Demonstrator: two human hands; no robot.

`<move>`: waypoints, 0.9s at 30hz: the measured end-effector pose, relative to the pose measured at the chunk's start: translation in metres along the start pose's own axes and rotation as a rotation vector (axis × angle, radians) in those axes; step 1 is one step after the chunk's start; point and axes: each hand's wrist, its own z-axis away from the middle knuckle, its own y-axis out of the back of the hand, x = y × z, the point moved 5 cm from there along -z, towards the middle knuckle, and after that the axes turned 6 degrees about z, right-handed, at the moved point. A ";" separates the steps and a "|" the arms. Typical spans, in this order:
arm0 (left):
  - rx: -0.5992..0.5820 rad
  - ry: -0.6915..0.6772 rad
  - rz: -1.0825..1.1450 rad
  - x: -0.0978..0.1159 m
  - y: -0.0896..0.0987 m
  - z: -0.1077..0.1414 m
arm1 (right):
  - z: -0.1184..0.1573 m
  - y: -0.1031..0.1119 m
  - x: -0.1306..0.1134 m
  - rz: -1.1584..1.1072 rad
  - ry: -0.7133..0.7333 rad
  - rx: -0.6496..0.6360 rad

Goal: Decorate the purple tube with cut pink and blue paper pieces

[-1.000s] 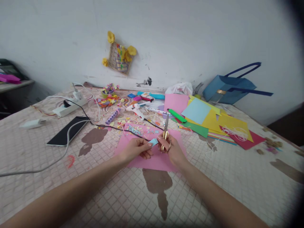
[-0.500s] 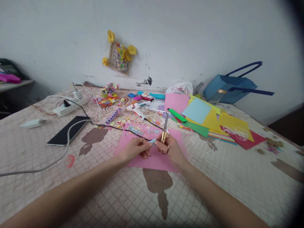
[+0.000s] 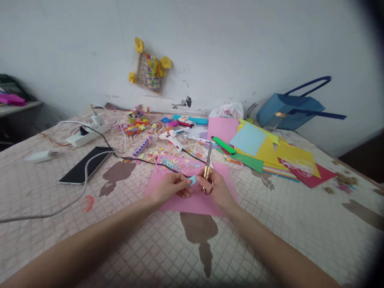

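Pinched between thumb and fingers of our left hand (image 3: 171, 188), the small light-blue paper piece (image 3: 193, 181) sits just below the centre of the frame, over the pink sheet (image 3: 186, 206). Our right hand (image 3: 222, 192) is closed around the gold handles of the scissors (image 3: 207, 172), blades pointing up the frame; its fingertips are at the paper's edge, whether touching we cannot tell. To handle so small a piece well, we would judge it best to grip lightly near one edge, line up its sides before pressing, and angle the blades away from our left fingers.

Left of centre, towards the back, a small green bowl (image 3: 134, 119) holds a heap of colourful paper bits rising above its rim. At upper right leans a blue bag (image 3: 285, 114), its contents hidden from us. We cannot tell what the crumpled white plastic bag (image 3: 226, 111) holds.
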 end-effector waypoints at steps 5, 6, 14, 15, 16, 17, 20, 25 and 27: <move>-0.001 0.013 0.017 0.000 0.000 0.000 | 0.000 0.001 0.002 -0.082 -0.021 -0.001; -0.001 0.013 0.019 0.000 0.000 0.001 | 0.000 0.001 0.002 -0.095 -0.023 0.002; 0.012 0.017 0.018 0.000 0.000 0.000 | 0.001 0.000 0.002 -0.117 -0.025 -0.009; 0.010 0.018 0.015 0.000 0.001 0.000 | 0.000 0.000 0.001 -0.103 -0.027 -0.013; 0.011 0.018 0.011 0.000 0.001 0.000 | 0.000 0.000 0.001 -0.087 -0.025 -0.016; 0.009 0.019 0.006 0.000 0.001 0.000 | 0.000 0.000 0.001 -0.071 -0.019 -0.017; 0.015 0.025 0.001 0.000 0.001 0.001 | 0.000 0.000 0.000 -0.033 0.007 -0.013; 0.019 0.027 0.006 0.000 0.000 0.001 | -0.001 0.000 0.000 0.005 0.028 -0.014; 0.012 0.028 0.007 0.000 -0.001 0.001 | -0.001 0.000 0.001 0.018 0.030 -0.013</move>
